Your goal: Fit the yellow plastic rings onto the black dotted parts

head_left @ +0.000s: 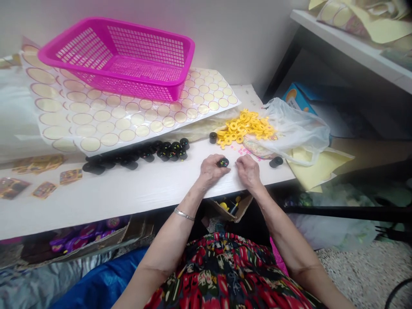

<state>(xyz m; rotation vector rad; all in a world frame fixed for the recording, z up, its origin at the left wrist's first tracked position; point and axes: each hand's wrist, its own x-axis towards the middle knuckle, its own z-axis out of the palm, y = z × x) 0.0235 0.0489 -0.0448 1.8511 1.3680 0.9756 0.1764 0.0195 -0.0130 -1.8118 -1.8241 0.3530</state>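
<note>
My left hand (pixel 212 171) is closed round a small black cup (pixel 222 162) with bright coloured bits showing in its top, just above the white table. Close by on the right, my right hand (pixel 247 171) has its fingers curled together; whatever they pinch, if anything, is too small to make out. Small pink pieces (pixel 244 150) lie scattered beyond my hands. Behind them is a heap of yellow plastic pieces with round holes (pixel 246 126). One black cup (pixel 213 137) stands left of the heap, and another black cup (pixel 276 162) lies to the right of my right hand.
A row of black cups (pixel 174 149) runs along the table to the left. Behind it, a pink basket (pixel 119 81) rests on sheets of round stickers (pixel 141 131). Picture cards (pixel 71 176) lie far left. A clear plastic bag (pixel 296 124) and yellow paper (pixel 317 169) are at right.
</note>
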